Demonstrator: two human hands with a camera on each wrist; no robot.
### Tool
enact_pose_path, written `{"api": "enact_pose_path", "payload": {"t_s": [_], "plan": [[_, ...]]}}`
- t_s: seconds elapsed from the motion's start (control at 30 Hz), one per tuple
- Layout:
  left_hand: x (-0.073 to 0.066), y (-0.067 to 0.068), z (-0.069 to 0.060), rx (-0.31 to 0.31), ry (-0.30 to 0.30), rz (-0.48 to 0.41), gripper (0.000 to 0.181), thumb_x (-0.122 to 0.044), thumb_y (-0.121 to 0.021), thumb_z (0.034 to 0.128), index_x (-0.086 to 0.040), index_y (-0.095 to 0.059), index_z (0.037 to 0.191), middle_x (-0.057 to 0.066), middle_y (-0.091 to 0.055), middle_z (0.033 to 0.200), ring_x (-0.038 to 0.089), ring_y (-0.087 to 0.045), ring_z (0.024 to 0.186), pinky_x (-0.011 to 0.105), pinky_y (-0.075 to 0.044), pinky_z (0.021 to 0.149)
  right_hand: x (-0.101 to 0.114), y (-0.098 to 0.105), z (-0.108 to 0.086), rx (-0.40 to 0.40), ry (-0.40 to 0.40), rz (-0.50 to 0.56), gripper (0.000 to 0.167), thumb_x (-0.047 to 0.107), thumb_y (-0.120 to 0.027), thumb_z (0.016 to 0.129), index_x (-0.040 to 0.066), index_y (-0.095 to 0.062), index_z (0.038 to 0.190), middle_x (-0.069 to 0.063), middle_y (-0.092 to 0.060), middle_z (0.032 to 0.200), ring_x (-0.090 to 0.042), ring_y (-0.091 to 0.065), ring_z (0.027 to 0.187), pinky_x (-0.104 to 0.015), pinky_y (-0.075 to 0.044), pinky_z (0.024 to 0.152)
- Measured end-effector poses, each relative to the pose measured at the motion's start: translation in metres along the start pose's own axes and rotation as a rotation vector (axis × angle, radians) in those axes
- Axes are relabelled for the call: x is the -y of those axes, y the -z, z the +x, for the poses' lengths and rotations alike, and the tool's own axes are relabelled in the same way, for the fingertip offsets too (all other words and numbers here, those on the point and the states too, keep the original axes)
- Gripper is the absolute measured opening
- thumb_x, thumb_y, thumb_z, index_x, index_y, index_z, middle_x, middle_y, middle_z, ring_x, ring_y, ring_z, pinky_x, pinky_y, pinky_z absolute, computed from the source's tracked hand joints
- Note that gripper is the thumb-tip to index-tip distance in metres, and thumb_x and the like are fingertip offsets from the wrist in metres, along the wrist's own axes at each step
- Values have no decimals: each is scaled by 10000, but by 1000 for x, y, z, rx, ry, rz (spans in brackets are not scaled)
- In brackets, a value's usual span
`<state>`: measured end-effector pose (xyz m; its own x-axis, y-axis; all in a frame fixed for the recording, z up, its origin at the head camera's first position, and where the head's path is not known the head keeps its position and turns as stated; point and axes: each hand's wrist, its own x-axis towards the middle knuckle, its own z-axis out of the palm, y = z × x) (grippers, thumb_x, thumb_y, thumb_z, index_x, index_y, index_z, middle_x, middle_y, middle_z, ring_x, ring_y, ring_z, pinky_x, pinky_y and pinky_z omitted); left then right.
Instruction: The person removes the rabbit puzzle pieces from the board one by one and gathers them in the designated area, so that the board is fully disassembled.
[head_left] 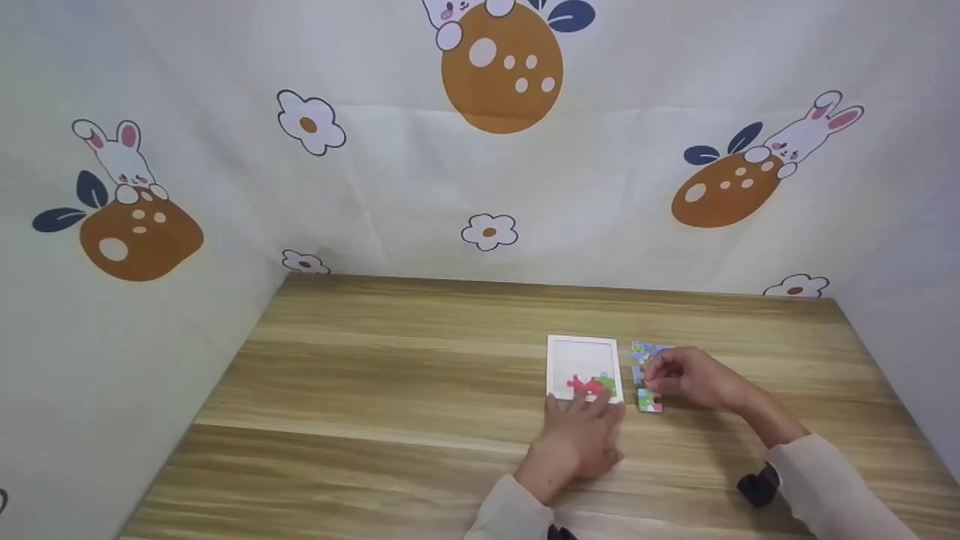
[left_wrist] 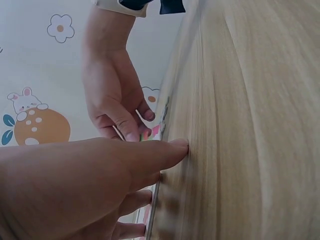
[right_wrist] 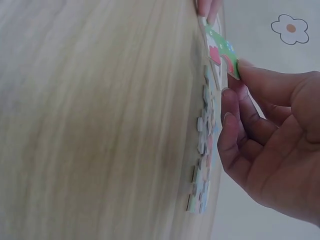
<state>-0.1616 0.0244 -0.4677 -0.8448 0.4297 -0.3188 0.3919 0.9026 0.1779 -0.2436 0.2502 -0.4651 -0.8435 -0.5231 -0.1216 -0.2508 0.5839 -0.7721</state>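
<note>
A white puzzle frame [head_left: 550,364] lies on the table, with a red puzzle piece [head_left: 582,385] and a green puzzle piece [head_left: 606,383] in its lower right part. My left hand [head_left: 579,444] rests its spread fingertips on the frame's near edge. To the right of the frame, my right hand [head_left: 694,377] pinches a green puzzle piece with pink patches [right_wrist: 223,50] between thumb and fingers. Several more puzzle pieces [head_left: 640,349] lie beside and partly beneath this hand; the right wrist view has these loose pieces [right_wrist: 202,145] in a row on the tabletop.
The wood-grain table [head_left: 360,375] extends to the left and in front of the hands. A printed cloth [head_left: 390,150] with rabbits, oranges and flowers stands around its back and sides. Dark straps [head_left: 759,486] show at the sleeves.
</note>
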Motion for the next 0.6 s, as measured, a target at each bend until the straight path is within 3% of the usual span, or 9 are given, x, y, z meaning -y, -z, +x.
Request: {"api": "enact_pose_path", "payload": {"t_s": [0.17, 0.47, 0.6], "plan": [[1, 0, 1, 5, 0, -9, 660, -522, -565, 970, -408, -293, 1561, -170, -178, 1673, 161, -144, 1575, 600, -232, 1223, -3, -4, 0, -3, 30, -31, 41, 13, -683, 911, -23, -679, 930, -110, -706, 912, -26, -599, 798, -164, -506, 732], [0, -1, 1, 13, 3, -11, 660, -522, -566, 970, -411, -292, 1560, -176, -181, 1672, 161, -140, 1576, 601, -226, 1226, 1, -12, -2, -69, -22, -115, 60, 80, -750, 876, 40, -707, 892, -56, -718, 883, -45, -577, 767, -175, -485, 671], [-1, -1, 1, 12, 2, -4, 658, -525, -562, 971, -414, -289, 1559, -175, -177, 1673, 163, -146, 1574, 599, -229, 1225, 0, -12, -6, -71, -9, -145, 100, 98, -791, 838, 64, -712, 890, -29, -712, 859, -36, -572, 747, -180, -479, 650]]}}
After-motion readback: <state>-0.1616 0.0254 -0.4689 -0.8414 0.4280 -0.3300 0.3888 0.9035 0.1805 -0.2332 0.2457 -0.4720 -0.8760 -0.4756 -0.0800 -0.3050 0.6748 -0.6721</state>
